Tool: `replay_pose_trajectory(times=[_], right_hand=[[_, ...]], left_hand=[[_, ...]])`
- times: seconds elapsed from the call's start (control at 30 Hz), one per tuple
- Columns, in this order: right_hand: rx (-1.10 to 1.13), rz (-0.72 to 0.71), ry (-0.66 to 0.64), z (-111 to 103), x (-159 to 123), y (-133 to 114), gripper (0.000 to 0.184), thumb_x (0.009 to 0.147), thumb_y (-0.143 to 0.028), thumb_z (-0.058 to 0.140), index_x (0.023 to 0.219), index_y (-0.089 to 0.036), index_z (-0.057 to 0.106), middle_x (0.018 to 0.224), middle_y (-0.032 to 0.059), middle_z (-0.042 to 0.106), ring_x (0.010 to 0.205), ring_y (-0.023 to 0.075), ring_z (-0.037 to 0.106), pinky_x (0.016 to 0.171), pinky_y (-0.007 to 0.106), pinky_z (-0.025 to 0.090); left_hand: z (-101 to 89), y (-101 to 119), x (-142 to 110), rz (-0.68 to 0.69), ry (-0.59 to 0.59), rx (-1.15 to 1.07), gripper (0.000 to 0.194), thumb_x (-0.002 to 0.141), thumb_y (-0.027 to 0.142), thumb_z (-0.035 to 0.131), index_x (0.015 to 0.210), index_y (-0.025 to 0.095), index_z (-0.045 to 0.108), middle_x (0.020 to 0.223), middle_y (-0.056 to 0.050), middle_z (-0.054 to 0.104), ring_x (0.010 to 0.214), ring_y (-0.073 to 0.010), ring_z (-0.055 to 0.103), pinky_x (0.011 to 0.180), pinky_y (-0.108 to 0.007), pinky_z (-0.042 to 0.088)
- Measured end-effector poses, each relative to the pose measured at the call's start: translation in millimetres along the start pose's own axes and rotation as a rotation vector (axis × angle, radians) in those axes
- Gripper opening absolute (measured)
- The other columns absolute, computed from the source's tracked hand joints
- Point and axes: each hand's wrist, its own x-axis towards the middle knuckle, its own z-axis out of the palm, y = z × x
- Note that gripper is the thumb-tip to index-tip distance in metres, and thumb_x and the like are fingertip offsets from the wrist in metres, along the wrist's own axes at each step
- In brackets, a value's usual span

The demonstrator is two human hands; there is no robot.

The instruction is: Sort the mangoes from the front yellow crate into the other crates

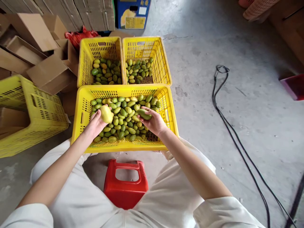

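Note:
My left hand [97, 124] is closed around a yellow mango [106, 114], held above the left part of the near yellow crate [125, 146]. Over the right part of that crate, my right hand [155, 121] grips a green mango [144, 114] between thumb and fingers. Beneath both hands lie many small green and yellowish mangoes [123, 126], covering most of the crate's bottom. Two more yellow crates touch its far side. The far left crate [83, 63] holds green and yellow mangoes; the far right crate [166, 66] has mostly green ones.
A red plastic stool [125, 193] is between my legs. At left, a tilted yellow-green crate [47, 110] holds cardboard, with loose cardboard boxes [49, 69] behind it. A blue carton [133, 14] stands at the back. A black cable [234, 133] crosses the concrete floor at right.

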Motion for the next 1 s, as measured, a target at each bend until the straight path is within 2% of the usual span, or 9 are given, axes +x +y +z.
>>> replay_pose_trajectory(times=[0.13,0.27,0.4,0.5,0.6,0.7,0.77,0.87,1.0], right_hand=[[0.061,-0.035,0.041,0,3,2,0.045,0.075,-0.019,0.096,0.107,-0.031,0.067,0.100,0.0005,0.082,0.090,0.0221,0.082,0.074,0.029,0.071],[0.021,-0.053,0.039,2,6,4,0.034,0.090,-0.039,0.102,0.108,-0.028,0.076,0.105,0.0058,0.090,0.085,0.0224,0.082,0.069,0.029,0.068],[-0.024,-0.001,0.074,1,7,3,0.032,0.102,-0.056,0.094,0.108,-0.026,0.084,0.100,0.0078,0.091,0.082,0.0223,0.079,0.064,0.028,0.064],[-0.024,-0.011,0.071,-1,7,3,0.032,0.099,-0.055,0.096,0.107,-0.026,0.084,0.094,0.0054,0.089,0.078,0.0194,0.074,0.062,0.024,0.060],[-0.008,-0.085,0.042,-5,9,3,0.031,0.091,-0.046,0.100,0.111,-0.028,0.084,0.096,0.0008,0.088,0.073,0.0152,0.065,0.059,0.021,0.056],[0.012,-0.142,0.025,-7,11,5,0.029,0.087,-0.038,0.101,0.105,-0.028,0.081,0.097,-0.0014,0.086,0.072,0.0136,0.065,0.061,0.021,0.058],[0.035,-0.145,0.015,-7,12,6,0.026,0.087,-0.036,0.099,0.100,-0.027,0.078,0.098,-0.0009,0.086,0.073,0.0148,0.069,0.065,0.024,0.063],[0.057,-0.104,-0.016,-8,11,7,0.021,0.091,-0.036,0.094,0.101,-0.028,0.078,0.101,0.0012,0.087,0.083,0.0208,0.081,0.077,0.032,0.074],[0.071,-0.089,-0.057,-9,9,4,0.027,0.090,-0.032,0.086,0.116,-0.034,0.082,0.104,-0.0020,0.089,0.091,0.0241,0.086,0.076,0.034,0.075]], left_hand=[[7.9,4,-3,-0.024,0.012,-0.019,0.031,0.106,0.039,0.095,0.128,0.020,0.086,0.140,-0.018,0.092,0.116,-0.0299,0.090,0.091,-0.036,0.076],[14.4,9,-6,-0.058,0.063,-0.062,0.015,0.109,0.032,0.083,0.116,0.019,0.084,0.128,-0.018,0.091,0.120,-0.0319,0.089,0.086,-0.033,0.075],[15.9,13,-6,-0.072,0.160,-0.100,0.013,0.110,0.032,0.084,0.114,0.019,0.083,0.107,-0.011,0.085,0.109,-0.0265,0.088,0.089,-0.030,0.075],[14.4,12,-5,-0.069,0.160,-0.064,0.016,0.100,0.022,0.092,0.111,0.020,0.081,0.101,-0.008,0.084,0.098,-0.0222,0.085,0.094,-0.028,0.076],[12.5,7,-3,-0.089,0.130,0.006,0.018,0.095,0.027,0.091,0.107,0.021,0.080,0.099,-0.009,0.084,0.107,-0.0289,0.089,0.102,-0.037,0.078],[11.4,1,-2,-0.099,0.103,0.048,0.021,0.101,0.042,0.085,0.106,0.022,0.079,0.102,-0.012,0.085,0.119,-0.0345,0.088,0.110,-0.048,0.078],[11.3,-1,-2,-0.110,0.092,0.060,0.026,0.106,0.049,0.082,0.106,0.023,0.078,0.105,-0.012,0.085,0.116,-0.0332,0.085,0.104,-0.048,0.077],[12.2,-1,-1,-0.133,0.093,0.051,0.029,0.116,0.050,0.073,0.105,0.025,0.077,0.105,-0.010,0.085,0.096,-0.0253,0.078,0.082,-0.035,0.071],[14.8,5,0,-0.184,0.073,0.027,0.032,0.121,0.049,0.070,0.118,0.021,0.084,0.100,-0.008,0.080,0.076,-0.0189,0.067,0.066,-0.027,0.061]])
